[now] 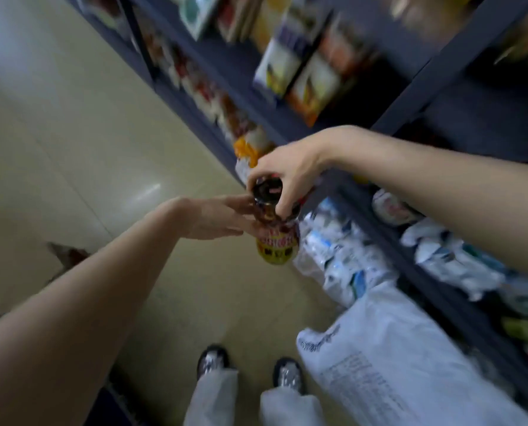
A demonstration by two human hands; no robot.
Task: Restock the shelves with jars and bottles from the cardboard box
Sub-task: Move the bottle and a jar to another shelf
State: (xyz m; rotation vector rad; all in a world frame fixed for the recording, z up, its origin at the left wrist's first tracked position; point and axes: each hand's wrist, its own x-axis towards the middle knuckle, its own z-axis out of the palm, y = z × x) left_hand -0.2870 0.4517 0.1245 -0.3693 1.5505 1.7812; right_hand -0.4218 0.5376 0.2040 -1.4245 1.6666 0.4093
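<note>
A dark bottle (274,238) with a red and yellow label hangs in the air in front of the shelves, seen from above. My right hand (287,173) grips its dark cap from the top, fingers curled round it. My left hand (216,216) reaches in from the left with straight fingers touching the bottle's shoulder. The dark blue shelf unit (226,72) runs along the right, packed with goods. A corner of a cardboard box (64,253) shows at the left behind my forearm. The picture is blurred by motion.
Large white sacks (388,348) and packets lie on the floor at the foot of the shelves, to my right. My two shoes (213,361) stand on the pale tiled floor (72,149), which is open to the left.
</note>
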